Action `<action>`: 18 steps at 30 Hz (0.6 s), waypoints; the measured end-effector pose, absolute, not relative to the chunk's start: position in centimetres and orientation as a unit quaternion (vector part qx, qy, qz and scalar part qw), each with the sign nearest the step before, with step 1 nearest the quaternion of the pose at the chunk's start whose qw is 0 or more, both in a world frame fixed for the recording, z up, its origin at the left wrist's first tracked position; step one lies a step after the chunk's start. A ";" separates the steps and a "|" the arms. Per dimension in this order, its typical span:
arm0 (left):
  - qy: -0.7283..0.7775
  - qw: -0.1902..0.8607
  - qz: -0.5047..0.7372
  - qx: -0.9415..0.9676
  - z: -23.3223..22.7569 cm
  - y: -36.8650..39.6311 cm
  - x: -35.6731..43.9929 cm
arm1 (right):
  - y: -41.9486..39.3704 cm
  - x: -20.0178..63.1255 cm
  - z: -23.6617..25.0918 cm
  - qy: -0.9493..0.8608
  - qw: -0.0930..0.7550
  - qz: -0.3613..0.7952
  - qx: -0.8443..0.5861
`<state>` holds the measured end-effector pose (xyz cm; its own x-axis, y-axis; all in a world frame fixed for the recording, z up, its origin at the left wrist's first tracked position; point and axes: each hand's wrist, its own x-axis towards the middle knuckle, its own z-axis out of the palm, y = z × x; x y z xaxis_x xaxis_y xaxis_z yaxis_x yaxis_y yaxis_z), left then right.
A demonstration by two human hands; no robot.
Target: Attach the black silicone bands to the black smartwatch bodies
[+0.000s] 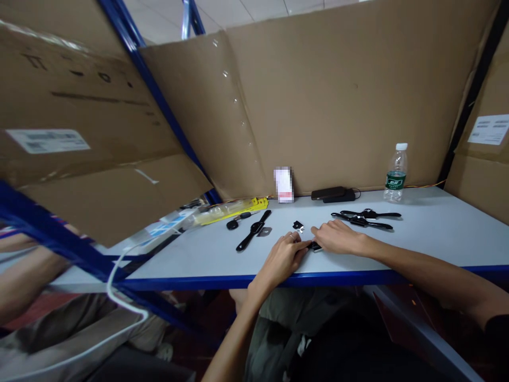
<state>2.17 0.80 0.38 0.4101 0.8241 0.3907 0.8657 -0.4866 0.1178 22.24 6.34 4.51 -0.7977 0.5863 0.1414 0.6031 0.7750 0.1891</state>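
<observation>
Both my hands meet near the front edge of a pale table [429,233]. My left hand [283,258] and my right hand [337,237] pinch a small dark watch body [316,246] between their fingertips; most of it is hidden by the fingers. A small dark part [298,226] lies just behind my hands. A black smartwatch with its strap [253,230] lies to the left, a flat grey square piece [264,232] beside it. Two more black strapped watches [363,218] lie behind my right hand.
A plastic water bottle [395,173] stands at the back right, a dark case [332,194] and a white-and-red card [283,184] against the cardboard wall [338,101]. Yellow packets [234,208] and a black fob [233,224] lie left. Another person's arm [24,276] is at far left.
</observation>
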 end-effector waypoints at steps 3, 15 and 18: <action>-0.516 0.075 -0.200 -0.829 0.2 0.9 2.2 | 6.9 22.3 4.4 -0.942 0.032 -0.126 -0.308; -0.552 0.085 -0.195 -0.806 -0.8 1.4 1.9 | 12.1 25.1 4.5 -0.905 0.009 -0.151 -0.398; -0.560 0.072 -0.180 -0.806 -0.6 1.2 1.9 | 12.8 25.9 4.9 -0.885 -0.002 -0.148 -0.441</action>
